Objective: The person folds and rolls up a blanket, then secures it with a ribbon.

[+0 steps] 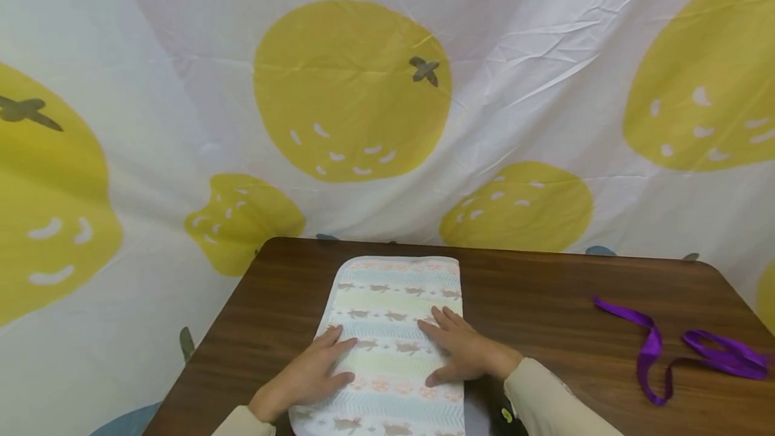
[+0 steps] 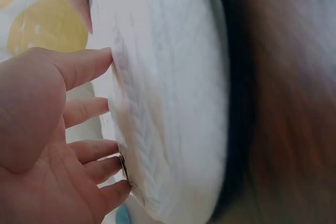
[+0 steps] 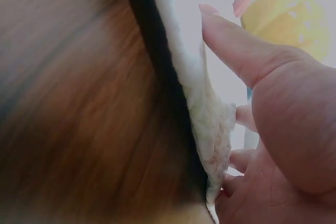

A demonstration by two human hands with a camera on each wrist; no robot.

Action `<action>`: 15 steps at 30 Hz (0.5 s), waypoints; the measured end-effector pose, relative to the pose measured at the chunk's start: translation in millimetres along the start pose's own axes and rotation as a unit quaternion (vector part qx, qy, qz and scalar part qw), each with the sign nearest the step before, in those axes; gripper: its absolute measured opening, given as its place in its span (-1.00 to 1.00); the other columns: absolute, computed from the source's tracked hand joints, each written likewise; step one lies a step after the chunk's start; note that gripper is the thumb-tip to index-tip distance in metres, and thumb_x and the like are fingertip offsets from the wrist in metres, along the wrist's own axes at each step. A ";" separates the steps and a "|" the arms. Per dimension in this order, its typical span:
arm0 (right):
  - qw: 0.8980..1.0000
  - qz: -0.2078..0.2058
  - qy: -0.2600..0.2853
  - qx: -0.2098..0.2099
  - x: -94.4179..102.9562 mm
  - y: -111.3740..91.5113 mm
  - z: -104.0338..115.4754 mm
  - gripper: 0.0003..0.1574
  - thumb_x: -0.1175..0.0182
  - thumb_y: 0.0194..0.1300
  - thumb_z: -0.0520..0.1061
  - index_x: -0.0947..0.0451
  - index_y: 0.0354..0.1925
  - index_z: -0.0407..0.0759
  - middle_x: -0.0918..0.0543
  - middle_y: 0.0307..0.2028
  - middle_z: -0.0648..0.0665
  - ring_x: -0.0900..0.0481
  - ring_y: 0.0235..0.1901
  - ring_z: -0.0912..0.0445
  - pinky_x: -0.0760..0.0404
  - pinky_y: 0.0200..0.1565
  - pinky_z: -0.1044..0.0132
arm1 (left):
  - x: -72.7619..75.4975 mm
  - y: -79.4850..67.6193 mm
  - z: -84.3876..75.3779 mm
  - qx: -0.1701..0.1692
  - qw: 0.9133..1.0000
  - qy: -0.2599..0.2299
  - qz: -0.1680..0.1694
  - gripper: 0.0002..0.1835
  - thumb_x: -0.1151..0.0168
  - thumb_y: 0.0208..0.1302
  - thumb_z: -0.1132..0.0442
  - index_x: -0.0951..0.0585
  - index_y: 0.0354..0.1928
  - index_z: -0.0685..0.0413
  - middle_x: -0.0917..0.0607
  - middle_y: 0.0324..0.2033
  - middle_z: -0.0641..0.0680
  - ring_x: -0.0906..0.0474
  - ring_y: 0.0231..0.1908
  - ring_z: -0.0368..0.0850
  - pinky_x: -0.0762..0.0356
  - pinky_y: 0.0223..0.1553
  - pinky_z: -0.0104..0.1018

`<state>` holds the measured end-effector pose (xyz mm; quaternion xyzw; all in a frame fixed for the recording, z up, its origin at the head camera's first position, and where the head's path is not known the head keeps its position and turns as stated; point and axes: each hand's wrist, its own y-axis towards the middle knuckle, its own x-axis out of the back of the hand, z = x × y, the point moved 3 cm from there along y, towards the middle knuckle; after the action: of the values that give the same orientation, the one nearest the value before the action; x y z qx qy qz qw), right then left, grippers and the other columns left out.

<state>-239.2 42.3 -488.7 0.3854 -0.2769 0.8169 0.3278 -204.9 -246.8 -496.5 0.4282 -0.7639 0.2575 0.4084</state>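
A folded cloth pad lies lengthwise on the table, printed with stripes and rows of small turtles. Its far left corner is rounded and edged in white. On its left part rests my left hand, fingers spread and fairly straight. My right hand lies on the right part near the edge, its fingers also spread. In the left wrist view the fingertips touch the pad's upper face. The right wrist view shows the thumb and fingertips against the pad, its layers showing at the side.
The brown wooden table has a rounded far edge against a white curtain printed with yellow fruit. A purple ribbon lies loosely looped at the right. Beside the right sleeve is a dark object with a yellow-green mark, mostly hidden.
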 end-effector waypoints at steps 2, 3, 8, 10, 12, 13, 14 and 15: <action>1.000 -0.004 0.000 0.004 2.1 -6.1 -5.4 0.24 -0.42 0.11 0.25 -0.07 0.52 -0.21 0.16 0.51 -0.48 0.28 0.49 -0.41 0.11 0.36 -0.43 | -3.2 3.5 -4.4 -0.005 1.000 0.011 0.004 -0.37 -0.26 0.34 0.04 -0.42 0.37 0.15 -0.21 0.42 0.44 -0.05 0.44 0.40 -0.13 0.34 0.31; 1.000 -0.006 -0.002 0.005 3.1 -9.3 -8.1 0.24 -0.42 0.11 0.25 -0.07 0.52 -0.21 0.15 0.51 -0.49 0.27 0.48 -0.42 0.11 0.36 -0.43 | -4.7 5.2 -6.7 -0.008 1.000 0.015 0.006 -0.37 -0.26 0.34 0.04 -0.42 0.38 0.14 -0.22 0.42 0.43 -0.06 0.44 0.39 -0.14 0.34 0.30; 1.000 -0.010 0.001 0.006 8.4 -24.6 -21.1 0.24 -0.43 0.11 0.24 -0.07 0.51 -0.23 0.15 0.50 -0.50 0.27 0.48 -0.43 0.11 0.33 -0.47 | -11.3 13.5 -19.5 -0.025 0.999 0.027 0.016 -0.38 -0.26 0.34 0.04 -0.43 0.37 0.12 -0.25 0.42 0.40 -0.09 0.45 0.33 -0.18 0.34 0.26; 1.000 -0.011 0.006 0.005 10.5 -30.7 -25.6 0.24 -0.43 0.10 0.23 -0.07 0.51 -0.24 0.15 0.50 -0.50 0.27 0.47 -0.44 0.11 0.31 -0.49 | -13.5 16.6 -25.0 -0.033 0.999 0.030 0.018 -0.39 -0.26 0.34 0.05 -0.44 0.37 0.12 -0.26 0.41 0.40 -0.10 0.45 0.32 -0.18 0.35 0.24; 1.000 -0.012 0.010 0.004 12.3 -36.8 -30.2 0.24 -0.43 0.10 0.23 -0.07 0.51 -0.24 0.15 0.50 -0.50 0.28 0.47 -0.45 0.11 0.30 -0.51 | -16.1 19.5 -30.1 -0.039 0.998 0.038 0.021 -0.39 -0.26 0.35 0.04 -0.43 0.37 0.10 -0.27 0.42 0.38 -0.11 0.45 0.29 -0.19 0.35 0.22; 1.000 -0.013 0.014 0.003 13.3 -39.9 -32.4 0.24 -0.43 0.10 0.22 -0.07 0.51 -0.24 0.16 0.50 -0.50 0.28 0.47 -0.45 0.12 0.29 -0.52 | -17.5 21.0 -32.6 -0.044 0.998 0.043 0.021 -0.39 -0.25 0.35 0.03 -0.43 0.38 0.09 -0.27 0.41 0.37 -0.12 0.45 0.28 -0.19 0.35 0.21; 1.000 -0.014 0.017 0.005 14.1 -43.0 -34.9 0.23 -0.43 0.10 0.22 -0.07 0.51 -0.24 0.16 0.50 -0.51 0.28 0.47 -0.45 0.12 0.28 -0.52 | -19.0 22.6 -35.1 -0.049 0.997 0.048 0.022 -0.38 -0.26 0.35 0.03 -0.43 0.38 0.08 -0.28 0.41 0.37 -0.13 0.45 0.28 -0.20 0.35 0.20; 1.000 -0.016 0.018 0.006 15.1 -46.2 -37.3 0.23 -0.43 0.10 0.22 -0.08 0.51 -0.24 0.15 0.50 -0.51 0.28 0.47 -0.46 0.12 0.28 -0.53 | -20.7 24.2 -37.4 -0.052 0.997 0.052 0.024 -0.38 -0.25 0.35 0.01 -0.43 0.38 0.07 -0.28 0.42 0.36 -0.13 0.45 0.27 -0.20 0.36 0.19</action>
<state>-228.7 102.7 -487.8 0.3767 -0.2603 0.8200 0.3434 -204.6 -197.7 -495.0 0.3742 -0.7639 0.2486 0.4633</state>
